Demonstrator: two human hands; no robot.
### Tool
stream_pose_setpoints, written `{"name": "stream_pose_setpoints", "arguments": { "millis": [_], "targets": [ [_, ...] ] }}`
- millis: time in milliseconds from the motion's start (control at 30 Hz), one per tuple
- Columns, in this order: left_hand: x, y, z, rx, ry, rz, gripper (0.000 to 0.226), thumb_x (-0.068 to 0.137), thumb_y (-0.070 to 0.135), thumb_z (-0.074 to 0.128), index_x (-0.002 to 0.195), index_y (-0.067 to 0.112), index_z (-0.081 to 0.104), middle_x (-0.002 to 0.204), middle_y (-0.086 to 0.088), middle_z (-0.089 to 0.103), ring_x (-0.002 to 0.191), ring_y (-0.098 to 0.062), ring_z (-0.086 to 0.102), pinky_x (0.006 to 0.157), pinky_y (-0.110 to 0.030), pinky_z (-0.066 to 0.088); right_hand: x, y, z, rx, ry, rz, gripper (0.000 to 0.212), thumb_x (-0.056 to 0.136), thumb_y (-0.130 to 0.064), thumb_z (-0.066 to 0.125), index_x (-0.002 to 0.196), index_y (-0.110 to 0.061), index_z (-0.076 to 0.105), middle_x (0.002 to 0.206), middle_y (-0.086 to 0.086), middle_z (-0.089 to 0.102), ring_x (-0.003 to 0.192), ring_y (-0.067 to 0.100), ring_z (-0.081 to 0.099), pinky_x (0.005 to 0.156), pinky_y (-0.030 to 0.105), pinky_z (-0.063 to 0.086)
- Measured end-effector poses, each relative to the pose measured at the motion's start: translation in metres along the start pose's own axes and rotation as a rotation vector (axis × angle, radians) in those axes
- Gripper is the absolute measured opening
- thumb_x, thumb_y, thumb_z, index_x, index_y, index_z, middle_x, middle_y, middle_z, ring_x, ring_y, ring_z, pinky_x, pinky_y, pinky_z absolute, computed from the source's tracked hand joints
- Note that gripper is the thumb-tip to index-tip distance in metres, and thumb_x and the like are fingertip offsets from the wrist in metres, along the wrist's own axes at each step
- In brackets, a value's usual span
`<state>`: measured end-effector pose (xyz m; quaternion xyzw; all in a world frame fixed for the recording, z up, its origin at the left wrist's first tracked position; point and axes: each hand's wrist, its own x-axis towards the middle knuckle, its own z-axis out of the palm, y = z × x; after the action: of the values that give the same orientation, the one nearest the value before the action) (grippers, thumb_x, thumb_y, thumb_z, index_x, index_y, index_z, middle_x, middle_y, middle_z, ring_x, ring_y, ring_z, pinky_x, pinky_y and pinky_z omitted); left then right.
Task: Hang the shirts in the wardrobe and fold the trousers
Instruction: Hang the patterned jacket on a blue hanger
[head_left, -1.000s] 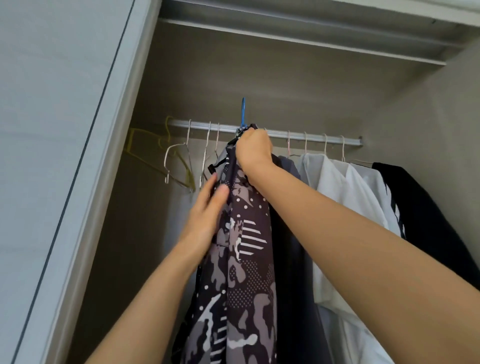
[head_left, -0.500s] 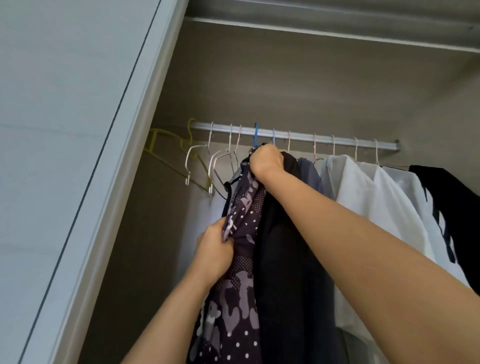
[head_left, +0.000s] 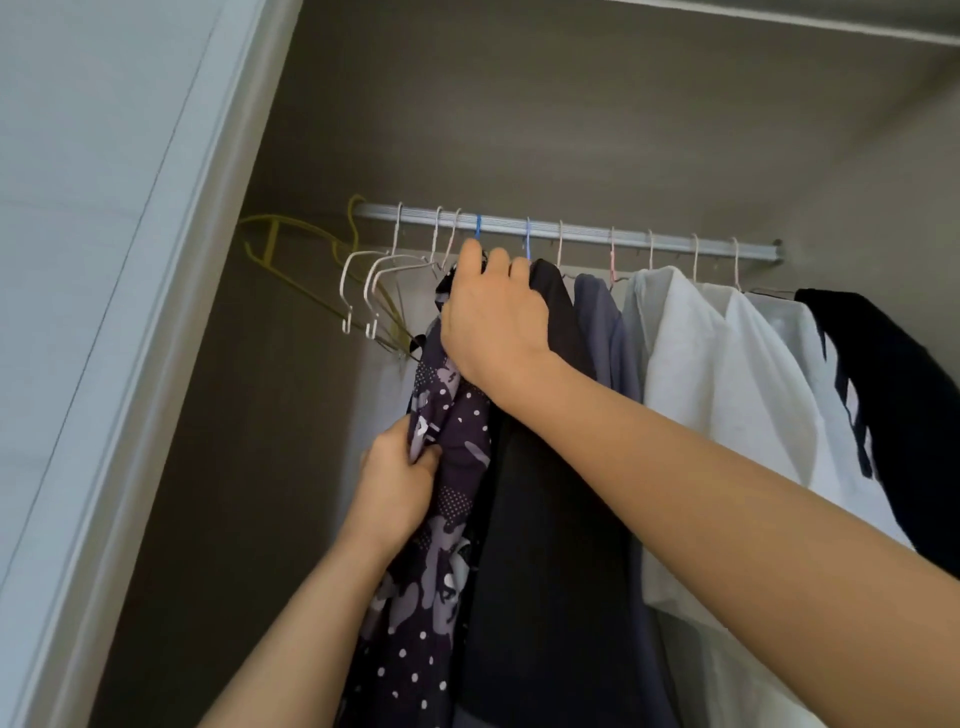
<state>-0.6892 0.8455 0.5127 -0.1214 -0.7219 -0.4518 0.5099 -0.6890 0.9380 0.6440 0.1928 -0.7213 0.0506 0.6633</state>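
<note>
A dark purple patterned shirt (head_left: 441, 545) with dots and pale shapes hangs from a blue hanger hook (head_left: 478, 227) that sits over the wardrobe rail (head_left: 571, 232). My right hand (head_left: 493, 322) grips the top of the shirt and its hanger just under the rail. Lower down, my left hand (head_left: 397, 483) is closed on a fold of the shirt's cloth at its left edge. The hanger's body is hidden under the cloth and my right hand.
Right of the patterned shirt hang a black garment (head_left: 550, 519), a blue-grey one (head_left: 605, 332), two white shirts (head_left: 727, 395) and a black one with white marks (head_left: 893, 395). Bare white hangers (head_left: 374, 280) and a yellow hanger (head_left: 296, 234) hang at the left. The wardrobe frame (head_left: 171, 312) stands left.
The blue hook came down onto the rail with the shirt. My left hand went from flat against the cloth to gripping it lower down. The view has tilted up and shifted left.
</note>
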Motion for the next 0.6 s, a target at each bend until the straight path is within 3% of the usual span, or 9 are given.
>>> {"name": "stream_pose_setpoints", "arguments": {
  "millis": [67, 167, 267, 467, 600],
  "targets": [
    [-0.005, -0.001, -0.001, -0.003, 0.033, -0.002, 0.021, 0.094, 0.006, 0.058, 0.085, 0.025, 0.056, 0.079, 0.011, 0.064, 0.072, 0.003, 0.056, 0.056, -0.004, 0.039, -0.008, -0.002, 0.005, -0.065, -0.002, -0.022, 0.047, 0.093, -0.024, 0.051, 0.133, -0.003, 0.041, 0.126, 0.014, 0.051, 0.114, 0.032, 0.048, 0.067, 0.036, 0.040],
    [-0.012, -0.004, -0.002, 0.034, 0.045, -0.014, 0.011, 0.093, 0.016, 0.063, 0.092, 0.019, 0.052, 0.081, 0.004, 0.064, 0.076, -0.006, 0.060, 0.058, -0.014, 0.041, -0.024, -0.003, 0.006, -0.101, 0.017, -0.014, 0.051, 0.090, -0.027, 0.053, 0.133, -0.002, 0.046, 0.121, 0.015, 0.057, 0.108, 0.033, 0.055, 0.068, 0.039, 0.048],
    [-0.019, -0.006, -0.001, 0.049, 0.014, -0.034, 0.023, 0.091, 0.025, 0.065, 0.110, 0.021, 0.052, 0.091, 0.005, 0.066, 0.083, -0.012, 0.063, 0.061, -0.022, 0.044, -0.038, -0.002, 0.008, -0.069, -0.034, -0.059, 0.058, 0.094, -0.032, 0.047, 0.143, -0.003, 0.036, 0.130, 0.019, 0.052, 0.115, 0.036, 0.051, 0.078, 0.043, 0.049],
    [-0.036, 0.000, -0.006, 0.133, 0.007, -0.014, 0.057, 0.090, 0.038, 0.065, 0.141, 0.033, 0.040, 0.124, 0.008, 0.062, 0.107, -0.013, 0.060, 0.085, -0.030, 0.047, -0.064, -0.001, -0.007, -0.015, -0.085, -0.079, 0.063, 0.098, -0.037, 0.042, 0.150, -0.006, 0.025, 0.154, 0.023, 0.027, 0.136, 0.039, 0.034, 0.102, 0.048, 0.042],
    [-0.052, 0.008, -0.009, 0.271, 0.025, 0.005, 0.062, 0.091, 0.049, 0.059, 0.146, 0.037, 0.034, 0.138, 0.004, 0.056, 0.121, -0.020, 0.056, 0.098, -0.044, 0.049, -0.082, 0.003, -0.021, 0.049, -0.057, -0.111, 0.063, 0.097, -0.037, 0.045, 0.148, -0.005, 0.030, 0.152, 0.017, 0.033, 0.137, 0.035, 0.034, 0.103, 0.046, 0.042]
  ]
}}
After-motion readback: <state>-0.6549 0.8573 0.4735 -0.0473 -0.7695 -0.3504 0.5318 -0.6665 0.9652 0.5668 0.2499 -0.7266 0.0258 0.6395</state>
